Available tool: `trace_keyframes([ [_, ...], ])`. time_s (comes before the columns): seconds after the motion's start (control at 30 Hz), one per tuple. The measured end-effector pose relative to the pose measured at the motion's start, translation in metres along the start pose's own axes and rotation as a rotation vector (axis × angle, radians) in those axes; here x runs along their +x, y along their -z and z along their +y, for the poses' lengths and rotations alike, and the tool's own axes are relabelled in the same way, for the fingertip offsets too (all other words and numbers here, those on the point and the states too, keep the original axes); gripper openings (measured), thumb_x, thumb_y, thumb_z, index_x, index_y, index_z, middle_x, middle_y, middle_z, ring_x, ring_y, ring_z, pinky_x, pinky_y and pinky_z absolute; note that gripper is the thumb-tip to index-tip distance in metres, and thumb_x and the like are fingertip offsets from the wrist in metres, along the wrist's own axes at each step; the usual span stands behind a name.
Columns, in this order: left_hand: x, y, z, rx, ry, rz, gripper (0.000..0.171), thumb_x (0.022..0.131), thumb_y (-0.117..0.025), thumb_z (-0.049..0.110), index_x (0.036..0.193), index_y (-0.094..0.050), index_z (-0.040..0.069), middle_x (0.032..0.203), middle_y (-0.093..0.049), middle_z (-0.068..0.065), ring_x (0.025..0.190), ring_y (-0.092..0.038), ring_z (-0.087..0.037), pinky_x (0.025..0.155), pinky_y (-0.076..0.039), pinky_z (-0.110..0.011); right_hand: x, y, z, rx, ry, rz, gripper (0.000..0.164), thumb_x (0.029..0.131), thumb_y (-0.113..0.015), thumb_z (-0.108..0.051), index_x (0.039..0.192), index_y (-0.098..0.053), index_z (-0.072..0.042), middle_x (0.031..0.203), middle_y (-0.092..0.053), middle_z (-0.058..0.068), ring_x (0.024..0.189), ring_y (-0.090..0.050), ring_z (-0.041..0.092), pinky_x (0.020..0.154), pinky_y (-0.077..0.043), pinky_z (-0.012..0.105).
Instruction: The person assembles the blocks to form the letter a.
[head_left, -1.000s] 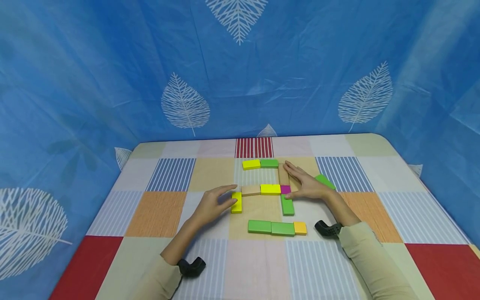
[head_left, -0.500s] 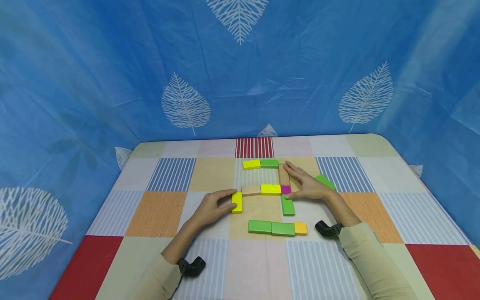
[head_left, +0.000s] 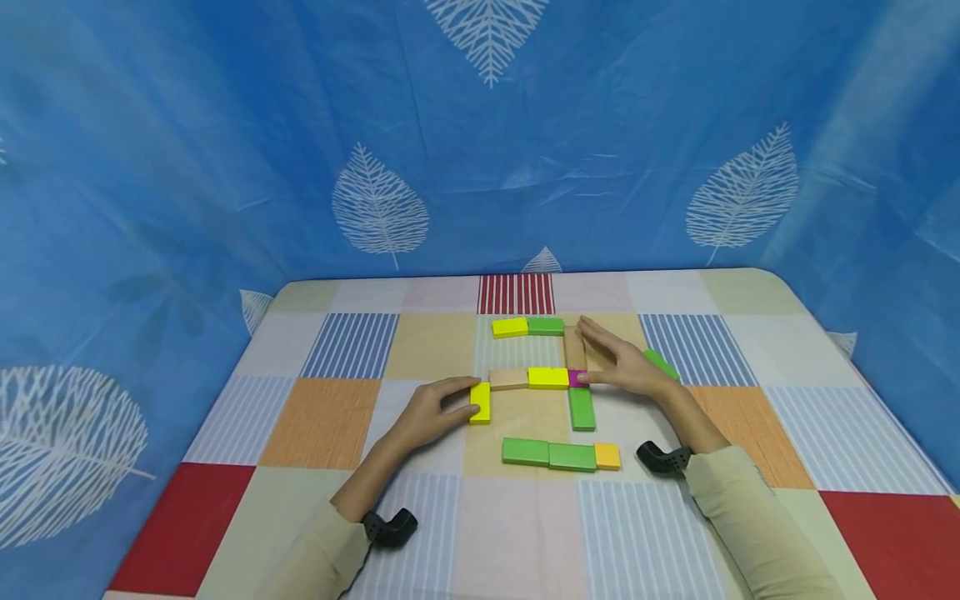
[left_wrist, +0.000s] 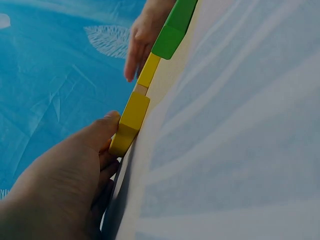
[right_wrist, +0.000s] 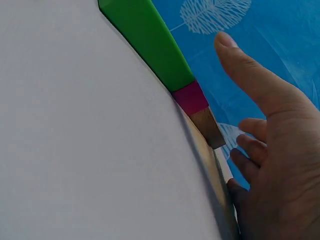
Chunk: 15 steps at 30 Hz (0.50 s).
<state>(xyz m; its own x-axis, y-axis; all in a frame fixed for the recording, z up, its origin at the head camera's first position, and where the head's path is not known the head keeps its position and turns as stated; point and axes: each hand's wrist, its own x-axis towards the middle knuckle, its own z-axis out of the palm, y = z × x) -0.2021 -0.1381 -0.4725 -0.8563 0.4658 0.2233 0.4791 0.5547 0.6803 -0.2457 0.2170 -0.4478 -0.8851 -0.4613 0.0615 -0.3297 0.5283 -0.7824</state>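
My left hand pinches a yellow wooden block between thumb and fingers. The left wrist view shows the thumb against that yellow block, which lies flat. To its upper right is a row: a plain wood block, a yellow block and a small purple block. My right hand hovers open beside the row's right end, near an upright-lying plain wood block. In the right wrist view its thumb stands apart from the green block and the purple block.
Yellow and green blocks form the top row. Two green blocks and an orange block line up in front. A loose green block lies behind the right wrist. Blue curtain surrounds the patchwork-covered table.
The left index finger has come down to the yellow block's far end. My right thumb has lifted off the green block and moved up over the purple one. The head view has shifted slightly.
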Motion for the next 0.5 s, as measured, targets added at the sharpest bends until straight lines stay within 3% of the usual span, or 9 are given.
trace_keyframes([
  [0.13,0.001,0.0,0.001,-0.001,0.006,-0.006,0.043,0.085,-0.066,0.034,0.124,-0.06,0.016,0.124,-0.058,-0.002,0.118,-0.051,-0.019,0.1,-0.039,-0.036,-0.005,0.002,-0.02,0.002,0.034,0.048,0.082,0.079,-0.073,-0.018,0.146,-0.026,-0.012,0.151,-0.019,0.01,0.137,-0.017,0.034,0.105,-0.015,0.061],
  [0.23,0.0,0.0,0.002,0.006,0.006,-0.003,0.043,0.085,-0.067,0.033,0.124,-0.06,0.016,0.124,-0.058,-0.002,0.117,-0.051,-0.02,0.1,-0.039,-0.036,-0.009,-0.004,-0.035,0.007,0.104,0.043,0.078,0.08,-0.073,-0.018,0.145,-0.031,-0.015,0.148,-0.028,0.009,0.135,-0.023,0.034,0.103,-0.018,0.063],
  [0.4,0.001,0.0,0.001,0.014,-0.007,0.001,0.043,0.085,-0.066,0.033,0.124,-0.06,0.015,0.124,-0.058,-0.002,0.117,-0.051,-0.019,0.1,-0.039,-0.036,-0.025,-0.026,-0.07,0.055,0.287,-0.064,0.073,0.077,-0.074,-0.008,0.14,-0.037,-0.001,0.138,-0.042,0.019,0.13,-0.034,0.032,0.101,-0.027,0.06],
  [0.5,0.001,-0.001,0.0,0.018,-0.008,-0.002,0.043,0.086,-0.065,0.034,0.125,-0.059,0.015,0.123,-0.059,-0.001,0.116,-0.052,-0.018,0.099,-0.04,-0.036,-0.034,-0.046,-0.072,0.088,0.338,-0.125,0.074,0.076,-0.075,-0.011,0.14,-0.038,-0.002,0.135,-0.047,0.014,0.128,-0.039,0.024,0.101,-0.033,0.052],
])
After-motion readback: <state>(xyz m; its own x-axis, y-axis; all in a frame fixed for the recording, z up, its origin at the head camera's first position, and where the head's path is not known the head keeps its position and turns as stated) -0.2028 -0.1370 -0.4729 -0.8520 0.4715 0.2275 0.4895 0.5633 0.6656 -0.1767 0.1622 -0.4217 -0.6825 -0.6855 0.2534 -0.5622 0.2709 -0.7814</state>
